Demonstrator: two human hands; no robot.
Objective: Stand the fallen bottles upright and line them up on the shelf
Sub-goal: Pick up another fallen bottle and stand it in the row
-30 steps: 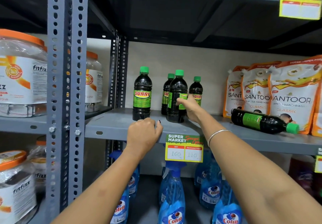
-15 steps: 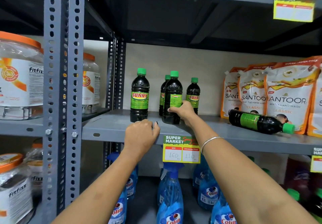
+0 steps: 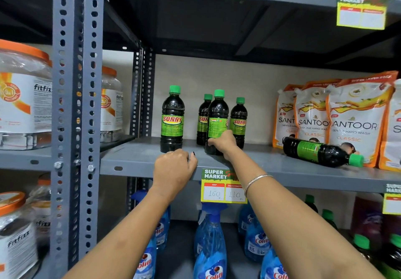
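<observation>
1. Broadly, a grey metal shelf (image 3: 271,165) crosses the middle of the frame, with white and orange hand-wash pouches (image 3: 351,120) leaning against the back wall at middle right.
2. Four dark bottles with green caps stand upright at the centre of the frame. One stands alone to the left (image 3: 172,120); two stand further back (image 3: 203,120) (image 3: 239,120); the front bottle (image 3: 217,122) sits between and ahead of those two.
3. A fifth bottle, the fallen bottle (image 3: 321,151), lies on its side at middle right, touching the pouches, with its cap pointing towards the right edge of the frame.
4. The right hand (image 3: 222,143) wraps the lower body of the front bottle, its fingers (image 3: 211,143) closed around it just above the base, which rests on the shelf.
5. The left hand (image 3: 173,170) is curled into a loose fist on the shelf's front lip, at centre left, holding nothing that can be seen.
6. To do this step well, the low grip suits sliding rather than lifting. The front bottle probably needs nudging leftward or back until it lines up with its neighbours.
7. Its label appears turned partly aside, so a small twist would face it forward.
8. Judging from the layout, the fallen bottle remains to be stood up next.
</observation>
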